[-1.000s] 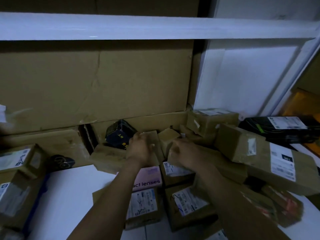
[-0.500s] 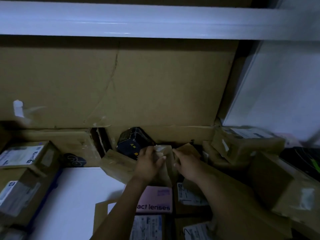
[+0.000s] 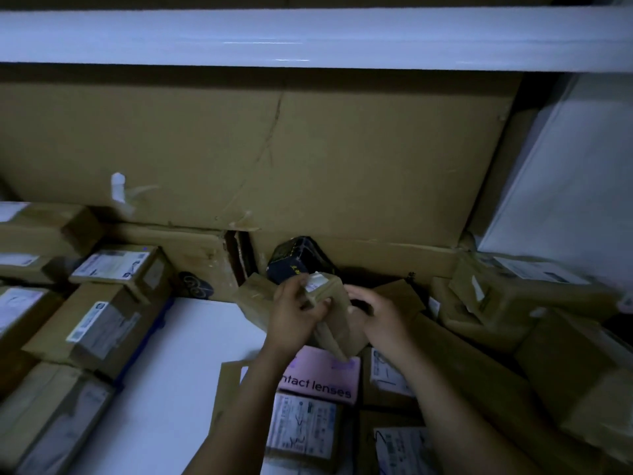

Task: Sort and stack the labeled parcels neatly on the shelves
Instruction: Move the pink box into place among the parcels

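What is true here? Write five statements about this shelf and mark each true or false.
1. The left hand grips a small brown parcel. True.
2. The pink box is held in the left hand. False: it lies flat below the held parcel.
3. A dark box sits behind the held parcel, by the cardboard backing. True.
4. The cardboard backing is smooth. False: a long crease runs down it.
5. The stacked parcels at left carry no labels. False: white labels show on them.
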